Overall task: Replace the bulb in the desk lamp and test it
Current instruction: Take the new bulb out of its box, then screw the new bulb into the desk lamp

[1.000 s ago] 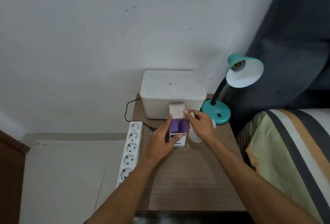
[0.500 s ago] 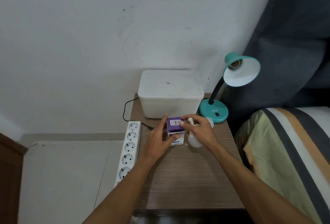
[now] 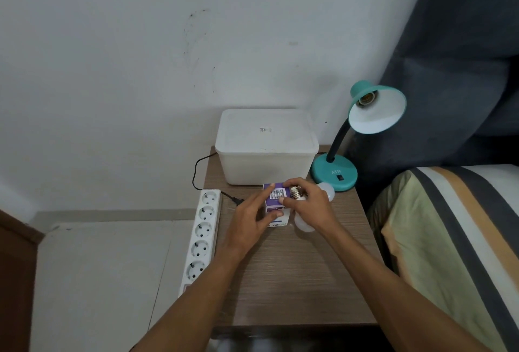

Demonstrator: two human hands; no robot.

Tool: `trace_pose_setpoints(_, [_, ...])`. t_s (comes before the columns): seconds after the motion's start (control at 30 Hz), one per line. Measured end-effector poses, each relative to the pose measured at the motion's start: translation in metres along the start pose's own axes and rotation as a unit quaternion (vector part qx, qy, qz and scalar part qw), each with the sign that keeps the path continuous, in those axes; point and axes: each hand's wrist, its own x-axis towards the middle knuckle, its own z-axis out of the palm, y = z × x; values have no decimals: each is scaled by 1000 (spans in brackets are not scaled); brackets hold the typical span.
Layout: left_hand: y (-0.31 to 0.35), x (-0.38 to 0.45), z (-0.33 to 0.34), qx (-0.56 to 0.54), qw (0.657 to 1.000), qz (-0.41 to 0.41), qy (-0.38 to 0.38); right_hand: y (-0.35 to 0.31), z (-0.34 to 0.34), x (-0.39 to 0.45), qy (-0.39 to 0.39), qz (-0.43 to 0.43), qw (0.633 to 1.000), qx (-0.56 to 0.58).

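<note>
Middle of the frame: a small purple and white box is standing on the wooden bench, just in front of a white lidded bin. The box is closed, barcode flap facing up.

The left hand is on the box's left side, index finger laid over the top edge and thumb pressed against the front face, so the box is pinched between them.

The right hand is just right of the box and touching it. A white bulb is held in the curled fingers, its metal screw base poking up between thumb and index finger, the round glass end sticking out below the palm. The thumb tip is also resting on the barcode flap.

A second white bulb is lying on the bench behind the right hand, right next to the lamp's base, mostly hidden by the knuckles.

The teal desk lamp is sat at the back right corner of the bench, shade tilted toward the camera in the upper right, with the socket seen bare inside.

A white power strip is lying along the bench's left edge, with a black plug pushed in near its top end. A striped bed is seen at the right edge.
</note>
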Motion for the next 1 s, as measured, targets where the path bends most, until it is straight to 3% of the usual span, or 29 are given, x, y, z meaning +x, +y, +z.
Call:
trace_pose_setpoints(0.37, [6,16,-8,-54,995,-31,73,5,-20,-5,71,60,995,-35])
trace_pose_setpoints(0.67, [-7,36,-6,14,996,-48,76,-8,-58,-6,137,8,990,16])
trace_pose_setpoints(0.87, [11,21,-2,83,989,-47,112,-14,-75,-7,153,36,986,60])
trace_pose_setpoints(1.0, [44,25,-1,156,976,81,129,-26,-96,-13,178,18,983,44])
